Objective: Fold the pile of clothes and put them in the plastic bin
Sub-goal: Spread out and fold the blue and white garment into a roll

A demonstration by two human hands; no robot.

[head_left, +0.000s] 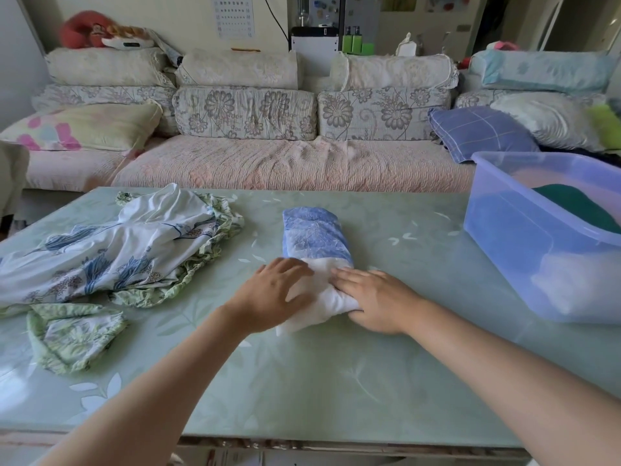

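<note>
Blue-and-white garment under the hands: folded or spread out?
Folded: the garment is a compact bundle; left hand and right hand press its white end.

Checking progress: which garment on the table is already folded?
The blue-and-white garment, a compact bundle beneath the left hand and right hand. The white floral garment and green-trimmed piece lie loose and crumpled.

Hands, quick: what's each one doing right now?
Left hand: open, pressing flat on the folded blue-and-white garment.
Right hand: open, pressing flat on the same garment.
</note>
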